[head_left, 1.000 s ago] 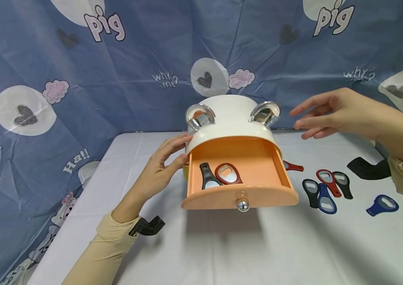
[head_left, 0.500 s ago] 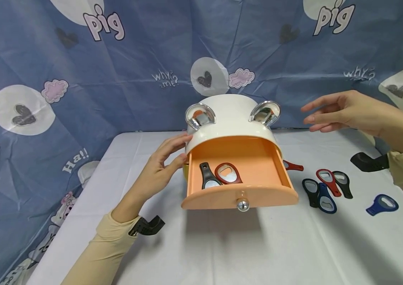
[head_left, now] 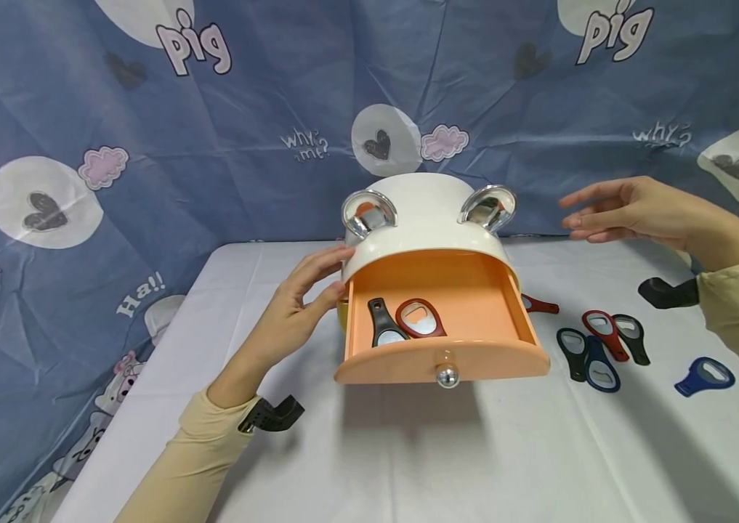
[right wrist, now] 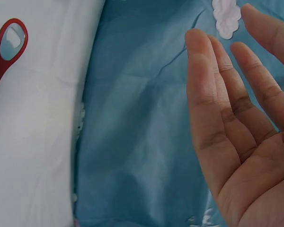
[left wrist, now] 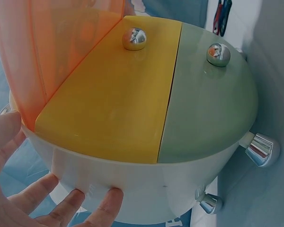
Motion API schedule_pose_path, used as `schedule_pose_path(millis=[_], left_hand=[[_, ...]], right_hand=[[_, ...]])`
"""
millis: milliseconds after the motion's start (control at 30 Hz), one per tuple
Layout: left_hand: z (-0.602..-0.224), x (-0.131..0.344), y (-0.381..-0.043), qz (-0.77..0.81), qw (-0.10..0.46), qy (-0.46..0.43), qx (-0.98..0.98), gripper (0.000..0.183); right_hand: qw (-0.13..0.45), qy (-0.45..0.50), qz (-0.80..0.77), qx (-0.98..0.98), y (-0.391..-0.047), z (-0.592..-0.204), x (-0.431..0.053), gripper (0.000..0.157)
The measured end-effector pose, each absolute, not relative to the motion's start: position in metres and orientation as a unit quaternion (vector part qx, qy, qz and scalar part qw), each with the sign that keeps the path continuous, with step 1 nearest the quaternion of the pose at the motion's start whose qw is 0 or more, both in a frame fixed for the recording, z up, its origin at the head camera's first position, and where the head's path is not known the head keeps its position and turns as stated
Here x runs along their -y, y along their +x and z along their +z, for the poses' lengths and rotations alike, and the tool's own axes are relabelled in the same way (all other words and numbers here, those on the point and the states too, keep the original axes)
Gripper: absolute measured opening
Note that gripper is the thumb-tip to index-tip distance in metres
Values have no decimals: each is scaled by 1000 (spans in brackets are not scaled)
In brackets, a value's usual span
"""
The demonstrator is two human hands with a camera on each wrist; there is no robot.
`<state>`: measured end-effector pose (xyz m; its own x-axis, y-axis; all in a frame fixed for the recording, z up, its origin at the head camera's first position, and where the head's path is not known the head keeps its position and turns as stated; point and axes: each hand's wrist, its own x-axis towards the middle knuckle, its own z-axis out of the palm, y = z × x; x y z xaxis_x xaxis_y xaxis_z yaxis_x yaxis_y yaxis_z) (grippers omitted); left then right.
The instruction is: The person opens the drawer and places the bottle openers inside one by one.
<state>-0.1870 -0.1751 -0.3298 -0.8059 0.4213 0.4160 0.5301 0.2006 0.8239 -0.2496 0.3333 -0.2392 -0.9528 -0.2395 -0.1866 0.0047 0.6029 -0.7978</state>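
A white rounded drawer box [head_left: 426, 207] with two shiny ears stands on the table, its orange drawer [head_left: 402, 367] pulled out. Inside the drawer lie a black bottle opener [head_left: 380, 316] and a red bottle opener [head_left: 423, 325]. My left hand [head_left: 284, 316] rests against the box's left side. In the left wrist view, its spread fingertips [left wrist: 112, 201] touch the white shell below a closed yellow drawer [left wrist: 109, 99] and a closed green drawer [left wrist: 208, 104]. Raised to the right of the box, my right hand [head_left: 647, 214] holds nothing, its fingers loosely extended.
Right of the box, several bottle openers lie on the white table [head_left: 506, 450]: a clustered group with a blue opener [head_left: 599, 372], and a separate blue opener [head_left: 704, 376]. Another red opener [head_left: 541, 305] pokes out beside the box. A blue patterned cloth [head_left: 264, 87] hangs behind.
My right hand has drawn away to the right, farther from the box, and slightly lower. The left hand, the box and the openers have stayed put.
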Motion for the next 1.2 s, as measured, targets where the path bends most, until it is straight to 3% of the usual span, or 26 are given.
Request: schedule_pose_path(millis=[333, 567, 933, 1200], left_hand=[[-331, 175, -189, -551, 52, -309, 774, 48], [-332, 175, -189, -551, 51, -307, 774, 48], [-332, 174, -189, -547, 52, -306, 777, 49], [-332, 174, -190, -547, 53, -307, 777, 49]], right_hand=[[147, -57, -447, -880, -265, -263, -339, 30], [156, -51, -446, -880, -275, -281, -337, 55], [213, -54, -443, -869, -287, -314, -338, 58], [246, -60, -398, -882, -297, -340, -333, 70]])
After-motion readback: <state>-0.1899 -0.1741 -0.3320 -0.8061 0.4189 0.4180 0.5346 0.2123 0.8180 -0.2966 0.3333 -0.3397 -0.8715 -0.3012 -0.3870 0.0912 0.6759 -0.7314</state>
